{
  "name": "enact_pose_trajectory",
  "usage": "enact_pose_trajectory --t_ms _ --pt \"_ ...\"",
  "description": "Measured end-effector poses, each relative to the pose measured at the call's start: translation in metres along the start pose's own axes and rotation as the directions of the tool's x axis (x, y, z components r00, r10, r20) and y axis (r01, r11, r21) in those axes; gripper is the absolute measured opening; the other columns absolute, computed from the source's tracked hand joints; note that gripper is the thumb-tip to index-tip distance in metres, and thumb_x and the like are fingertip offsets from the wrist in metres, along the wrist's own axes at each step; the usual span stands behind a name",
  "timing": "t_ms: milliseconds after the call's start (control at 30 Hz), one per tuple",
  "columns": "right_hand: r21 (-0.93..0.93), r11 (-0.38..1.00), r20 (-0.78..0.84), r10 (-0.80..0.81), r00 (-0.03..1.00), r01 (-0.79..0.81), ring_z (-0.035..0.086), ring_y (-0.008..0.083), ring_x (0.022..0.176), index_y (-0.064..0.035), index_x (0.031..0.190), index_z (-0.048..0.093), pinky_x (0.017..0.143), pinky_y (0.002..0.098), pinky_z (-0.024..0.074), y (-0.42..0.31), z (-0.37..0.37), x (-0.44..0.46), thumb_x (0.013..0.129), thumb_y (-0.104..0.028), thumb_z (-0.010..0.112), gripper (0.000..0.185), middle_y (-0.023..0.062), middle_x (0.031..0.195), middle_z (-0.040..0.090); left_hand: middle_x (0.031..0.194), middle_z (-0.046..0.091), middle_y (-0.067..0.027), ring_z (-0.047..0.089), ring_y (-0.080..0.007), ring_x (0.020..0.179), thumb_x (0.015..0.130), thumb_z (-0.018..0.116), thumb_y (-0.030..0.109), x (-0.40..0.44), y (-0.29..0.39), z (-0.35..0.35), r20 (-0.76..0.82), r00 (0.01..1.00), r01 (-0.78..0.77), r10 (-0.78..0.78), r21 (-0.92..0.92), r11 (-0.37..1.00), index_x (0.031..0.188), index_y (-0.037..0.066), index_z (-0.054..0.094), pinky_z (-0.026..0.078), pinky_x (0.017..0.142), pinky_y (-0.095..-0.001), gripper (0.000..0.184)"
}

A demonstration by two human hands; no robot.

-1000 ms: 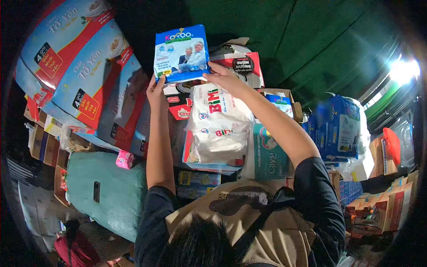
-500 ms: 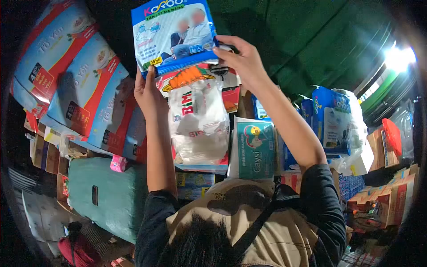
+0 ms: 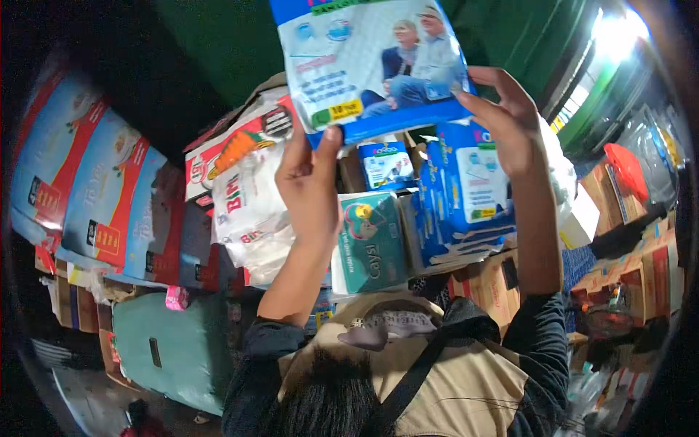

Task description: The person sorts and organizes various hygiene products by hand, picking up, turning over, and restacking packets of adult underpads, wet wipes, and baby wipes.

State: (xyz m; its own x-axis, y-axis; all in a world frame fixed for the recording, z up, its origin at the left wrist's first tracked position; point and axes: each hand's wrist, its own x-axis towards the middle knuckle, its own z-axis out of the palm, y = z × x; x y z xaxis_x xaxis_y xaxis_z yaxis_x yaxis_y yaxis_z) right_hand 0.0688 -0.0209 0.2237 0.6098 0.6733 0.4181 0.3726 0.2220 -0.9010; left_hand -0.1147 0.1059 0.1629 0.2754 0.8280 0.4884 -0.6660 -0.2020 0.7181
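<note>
A blue and white pack (image 3: 371, 69) with a picture of two seated people is held up in front of me. My left hand (image 3: 312, 171) grips its lower left corner, thumb on the front. At the lower right edge my right hand (image 3: 502, 116) holds the same pack. Below it, a smaller blue pack (image 3: 386, 165) lies in a box. Several more blue packs (image 3: 477, 178) stand beside my right forearm. A teal Caysi pack (image 3: 371, 244) and white Bimi packs (image 3: 251, 207) lie nearer my body.
Large light-blue and red cartons (image 3: 102, 189) are stacked at the left. Beneath them is a green wrapped bale (image 3: 171, 353) with a small pink pack (image 3: 177, 298) on it. Cardboard boxes (image 3: 626, 262) and a red item (image 3: 625, 171) are on the right.
Both hands have brought the held pack closer and to the right, over the blue packs. The view has turned rightward, and the Bimi packs now appear farther left.
</note>
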Motion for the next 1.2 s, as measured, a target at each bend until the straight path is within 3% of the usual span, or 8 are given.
enact_pose_trajectory --t_ms 67,133,200,467,567,967,1033,1200 --pt "0.058 0.996 0.028 0.060 0.998 -0.062 0.059 0.0122 0.092 -0.0025 0.114 0.054 0.077 0.0252 0.0456 0.000 -0.033 -0.015 0.081 -0.009 0.064 0.035 0.0087 0.105 0.061 0.102 0.057 -0.0047 0.055 -0.0104 0.091 0.086 0.062 0.003 -0.013 -0.014 0.018 0.037 0.999 0.010 -0.013 0.070 0.997 0.125 -0.002 0.052 0.044 0.082 -0.0234 0.041" --pt "-0.064 0.995 -0.114 0.072 0.991 -0.079 0.058 0.0122 0.092 -0.0024 0.111 0.054 0.080 0.0250 0.0446 0.004 -0.056 -0.031 0.081 -0.008 0.064 0.032 0.0083 0.103 0.062 0.100 0.055 -0.0049 0.053 -0.0108 0.092 0.083 0.065 0.001 -0.028 -0.026 0.036 0.074 0.996 0.051 -0.053 0.035 0.998 0.126 -0.002 0.052 0.046 0.081 -0.0227 0.044" --pt "-0.119 0.988 -0.122 0.081 0.989 -0.096 0.058 0.0122 0.092 -0.0025 0.112 0.054 0.080 0.0245 0.0439 0.017 -0.085 -0.039 0.081 -0.008 0.064 0.033 0.0066 0.102 0.062 0.100 0.055 -0.0052 0.053 -0.0107 0.092 0.083 0.065 0.001 -0.041 -0.038 0.049 0.120 0.990 0.073 -0.079 0.049 0.996 0.125 -0.002 0.053 0.046 0.082 -0.0225 0.044" --pt "0.138 0.981 -0.119 0.153 0.981 -0.137 0.061 0.0152 0.092 0.0002 0.111 0.055 0.082 0.0259 0.0465 0.060 -0.146 -0.077 0.081 -0.005 0.066 0.032 0.0091 0.103 0.062 0.097 0.057 -0.0054 0.050 -0.0103 0.090 0.079 0.071 0.003 -0.077 -0.074 0.079 0.171 0.969 0.142 -0.177 0.201 0.969 0.123 -0.001 0.056 0.041 0.081 -0.0219 0.046" --pt "0.162 0.973 -0.123 0.188 0.974 -0.167 0.062 0.0165 0.091 0.0013 0.110 0.055 0.080 0.0269 0.0486 0.070 -0.155 -0.085 0.079 -0.007 0.069 0.035 0.0098 0.100 0.063 0.099 0.054 -0.0034 0.053 -0.0091 0.091 0.084 0.064 0.002 -0.086 -0.081 0.082 0.238 0.965 0.022 -0.113 0.356 0.934 0.125 -0.001 0.053 0.048 0.081 -0.0240 0.043" --pt "0.154 0.958 -0.043 0.250 0.967 -0.240 0.061 0.0130 0.086 0.0019 0.110 0.055 0.077 0.0261 0.0479 0.083 -0.167 -0.085 0.077 -0.007 0.070 0.037 0.0082 0.099 0.063 0.099 0.058 -0.0077 0.049 -0.0117 0.093 0.078 0.073 0.007 -0.103 -0.088 0.091 0.152 0.983 0.038 -0.107 0.401 0.915 0.124 0.000 0.055 0.039 0.085 -0.0229 0.050" --pt "0.002 0.968 -0.043 0.250 0.967 -0.250 0.056 0.0108 0.087 -0.0029 0.114 0.053 0.073 0.0249 0.0436 0.077 -0.167 -0.085 0.079 -0.012 0.065 0.038 0.0041 0.101 0.060 0.099 0.058 -0.0082 0.051 -0.0123 0.093 0.077 0.073 0.008 -0.103 -0.091 0.087 0.158 0.984 -0.001 -0.077 0.442 0.897 0.124 0.000 0.055 0.040 0.084 -0.0231 0.051" --pt "0.041 0.962 0.005 0.271 0.963 -0.271 0.055 0.0120 0.090 -0.0051 0.117 0.052 0.074 0.0256 0.0428 0.078 -0.169 -0.083 0.079 -0.015 0.064 0.042 0.0045 0.108 0.057 0.100 0.058 -0.0091 0.057 -0.0142 0.094 0.078 0.074 0.010 -0.106 -0.089 0.089 0.137 0.985 0.049 -0.109 0.382 0.923 0.124 -0.001 0.054 0.045 0.083 -0.0252 0.052"
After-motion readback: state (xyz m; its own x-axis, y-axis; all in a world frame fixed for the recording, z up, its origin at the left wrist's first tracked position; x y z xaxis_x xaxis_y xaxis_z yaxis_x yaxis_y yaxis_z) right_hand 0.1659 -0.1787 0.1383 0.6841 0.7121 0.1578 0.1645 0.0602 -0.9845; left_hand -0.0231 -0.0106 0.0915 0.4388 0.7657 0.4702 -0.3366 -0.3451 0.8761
